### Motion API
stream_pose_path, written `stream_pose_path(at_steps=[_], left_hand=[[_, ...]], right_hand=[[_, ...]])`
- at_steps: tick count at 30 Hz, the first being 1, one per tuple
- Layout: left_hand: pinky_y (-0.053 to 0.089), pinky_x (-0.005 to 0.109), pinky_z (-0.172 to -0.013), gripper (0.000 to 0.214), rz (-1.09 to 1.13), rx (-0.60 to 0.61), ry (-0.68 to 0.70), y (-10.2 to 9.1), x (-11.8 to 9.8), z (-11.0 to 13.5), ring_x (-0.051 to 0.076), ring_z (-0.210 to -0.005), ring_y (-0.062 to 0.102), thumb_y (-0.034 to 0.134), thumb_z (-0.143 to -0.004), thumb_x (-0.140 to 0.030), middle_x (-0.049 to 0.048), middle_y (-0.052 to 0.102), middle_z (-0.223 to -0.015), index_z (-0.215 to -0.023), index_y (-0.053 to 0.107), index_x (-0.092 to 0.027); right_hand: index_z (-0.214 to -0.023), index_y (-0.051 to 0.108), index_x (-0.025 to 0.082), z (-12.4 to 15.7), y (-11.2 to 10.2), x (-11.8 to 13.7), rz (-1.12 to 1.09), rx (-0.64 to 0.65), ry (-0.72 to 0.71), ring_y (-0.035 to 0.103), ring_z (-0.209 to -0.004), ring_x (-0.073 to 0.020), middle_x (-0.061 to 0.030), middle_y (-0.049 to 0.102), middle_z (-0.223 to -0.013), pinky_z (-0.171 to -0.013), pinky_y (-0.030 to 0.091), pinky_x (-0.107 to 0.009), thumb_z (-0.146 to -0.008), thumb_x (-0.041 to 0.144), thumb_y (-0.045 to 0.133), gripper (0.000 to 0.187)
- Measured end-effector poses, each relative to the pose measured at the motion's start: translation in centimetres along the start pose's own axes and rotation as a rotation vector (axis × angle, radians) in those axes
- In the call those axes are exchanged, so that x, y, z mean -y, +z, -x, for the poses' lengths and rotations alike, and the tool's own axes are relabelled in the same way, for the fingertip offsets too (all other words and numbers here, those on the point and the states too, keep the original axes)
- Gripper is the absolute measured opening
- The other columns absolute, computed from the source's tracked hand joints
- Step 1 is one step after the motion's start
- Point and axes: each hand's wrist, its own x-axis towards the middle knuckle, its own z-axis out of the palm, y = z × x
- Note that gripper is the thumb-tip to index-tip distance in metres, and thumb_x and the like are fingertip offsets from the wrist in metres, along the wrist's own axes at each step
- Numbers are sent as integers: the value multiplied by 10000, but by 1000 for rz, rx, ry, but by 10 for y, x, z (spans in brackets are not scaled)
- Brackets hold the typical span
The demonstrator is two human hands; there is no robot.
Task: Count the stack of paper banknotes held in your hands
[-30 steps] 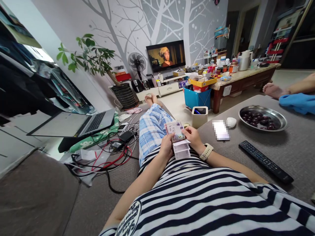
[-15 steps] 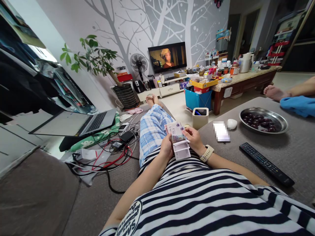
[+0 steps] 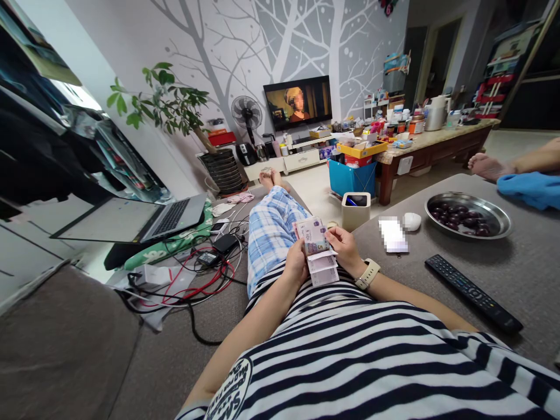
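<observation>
Moved since one second ago: little; the room sits slightly lower and further right in your view, while both hands stay at the notes.

Laptop (image 3: 146, 219): one, unfolded, far left on a green cloth (image 3: 199, 233); well apart from your work.
Black cable (image 3: 193, 322): one, looping across the grey couch (image 3: 166, 361); keep your left elbow off it.
Left hand (image 3: 297, 263): fingers closed on the left edge of the stack. Judged the anchor; hold firm and level, without creasing.
Banknotes (image 3: 312, 234): a stack above your lap, between the hands, a figure 5 showing on the front one; count cannot be told. Paler sheets (image 3: 324, 274) hang below in steps toward your striped shirt (image 3: 359, 344); liable to slip, so keep their upper ends pinched.
Right hand (image 3: 343, 245): fingers gripping the upper right edge; how many notes, you cannot tell from here. Best to part a single note by a light thumb rub.
Watch (image 3: 367, 274): one, on the right wrist.
Remote (image 3: 472, 293): one, beyond, lying on the couch.
Steel dish (image 3: 503, 224): one, dark round fruit (image 3: 459, 216) inside; keep paper dry of it.
</observation>
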Motion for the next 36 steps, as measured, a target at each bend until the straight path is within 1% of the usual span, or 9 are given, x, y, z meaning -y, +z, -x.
stream_pose_path(at_steps=[8, 13, 20, 24, 27, 29, 30, 33, 36], left_hand=[[621, 412, -937, 306, 2, 4, -1, -1, 1, -1, 288, -967, 796, 607, -856, -170, 95, 824, -896, -1132, 732, -123], [620, 418, -940, 287, 3, -6, -1, -2, 2, -3, 295, -979, 793, 641, -850, -197, 99, 823, -898, -1112, 733, -125], [620, 417, -937, 271, -4, 11, -1, -3, 1, -1, 294, -981, 792, 604, -845, -171, 97, 820, -877, -1078, 734, -126], [623, 419, -928, 288, -11, 1, 6, -2, 1, -1, 297, -961, 793, 632, -811, -174, 96, 822, -898, -1077, 733, -128], [624, 422, -923, 267, -14, -41, -1, -3, 0, -1, 293, -947, 792, 647, -795, -177, 90, 819, -877, -1043, 730, -126], [621, 430, -931, 224, -11, -46, -4, -3, 0, -1, 298, -963, 789, 640, -804, -187, 101, 813, -863, -999, 727, -120], [618, 432, -940, 202, -10, -39, -5, -4, 0, -1, 299, -976, 787, 633, -812, -191, 107, 810, -859, -977, 726, -119], [605, 424, -966, 146, -29, -17, 1, -4, 0, 0, 297, -989, 784, 621, -819, -174, 112, 800, -841, -916, 718, -122], [606, 430, -957, 138, -68, -15, 6, -4, -1, 2, 301, -963, 785, 635, -785, -135, 110, 793, -821, -900, 709, -119]], right_hand=[[-765, 637, 218, 1, -1, 2, 6, 5, -3, 520, -641, -170, -5, 606, -683, -611, 421, -294, -890, 596, 612, 399], [-758, 631, 217, 1, -1, 2, 23, 2, -10, 505, -628, -166, -2, 593, -669, -600, 411, -292, -903, 609, 597, 419], [-761, 628, 215, 1, 0, 2, -8, -3, -11, 506, -633, -165, -6, 595, -679, -605, 416, -295, -896, 596, 610, 405], [-745, 617, 222, 0, -1, 4, -15, 3, -10, 504, -630, -167, 0, 581, -662, -593, 424, -292, -883, 643, 627, 443], [-745, 607, 230, 1, 0, 3, -59, 24, 18, 487, -559, -158, 16, 544, -585, -568, 418, -296, -907, 711, 560, 510], [-755, 600, 238, 1, 1, 2, -85, 42, 39, 480, -519, -157, 26, 525, -540, -565, 423, -304, -912, 748, 524, 540], [-752, 592, 241, 0, 1, 1, -85, 43, 45, 479, -510, -156, 30, 520, -531, -564, 423, -307, -902, 759, 533, 542], [-715, 557, 245, -1, 1, -3, -25, -8, 50, 471, -523, -151, 34, 519, -553, -551, 397, -303, -846, 752, 626, 528], [-710, 558, 237, -3, 1, -7, 55, -85, 59, 472, -567, -149, 26, 548, -607, -568, 387, -297, -808, 728, 676, 514]])
